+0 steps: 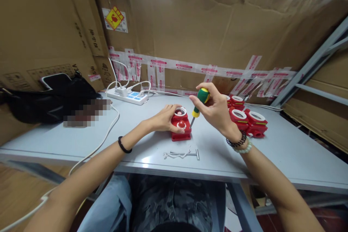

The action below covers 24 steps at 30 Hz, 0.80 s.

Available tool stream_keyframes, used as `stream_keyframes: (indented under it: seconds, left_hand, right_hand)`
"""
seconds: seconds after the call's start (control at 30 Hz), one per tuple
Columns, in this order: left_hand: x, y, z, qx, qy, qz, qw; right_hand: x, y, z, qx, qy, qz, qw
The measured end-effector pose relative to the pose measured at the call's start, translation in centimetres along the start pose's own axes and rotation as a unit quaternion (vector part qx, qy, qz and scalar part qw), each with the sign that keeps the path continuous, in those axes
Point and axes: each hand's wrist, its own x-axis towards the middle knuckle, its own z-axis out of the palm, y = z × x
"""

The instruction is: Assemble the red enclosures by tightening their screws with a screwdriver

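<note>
A red device (181, 135) with a white ring and a red round knob rests on the grey table. My left hand (165, 118) is closed around its left side, thumb near the knob. My right hand (217, 108) grips a screwdriver (203, 96) with a green and yellow handle. The screwdriver slants down and its tip is at the device's right side; whether it sits in a screw is too small to tell. Nearer the table's front edge lie a metal T-shaped tool (197, 154) and a white twisted cord (176, 155).
Several red devices with white rings (255, 116) stand at the right. A white power strip (130, 95) with cables is at the back left, beside a black bag (54, 98) with a phone (56, 80). Cardboard (190, 25) walls the back; a white cable (108, 130) crosses the left side.
</note>
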Motion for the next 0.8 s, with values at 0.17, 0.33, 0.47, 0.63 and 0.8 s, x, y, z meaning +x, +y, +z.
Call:
stream_keyframes:
  seconds: [0.17, 0.33, 0.47, 0.63, 0.8]
  left_hand:
    - [0.0, 0.1, -0.1, -0.002, 0.001, -0.004, 1.000]
    - [0.0, 0.0, -0.1, -0.001, 0.006, 0.009, 1.000]
    - [0.0, 0.0, -0.1, 0.004, 0.004, 0.013, 1.000]
    - [0.0, 0.0, -0.1, 0.004, -0.001, 0.009, 1.000]
    - [0.0, -0.1, -0.1, 0.009, 0.001, 0.011, 1.000]
  right_hand:
    - [0.3, -0.2, 0.1, -0.051, 0.004, -0.002, 0.999]
    - [0.4, -0.7, 0.0, -0.007, -0.032, -0.008, 0.999]
    - [0.5, -1.1, 0.0, -0.108, 0.018, -0.018, 0.994]
    - [0.6, -1.3, -0.3, -0.009, -0.086, -0.018, 0.996]
    - [0.6, -1.3, -0.3, -0.153, 0.020, -0.008, 0.988]
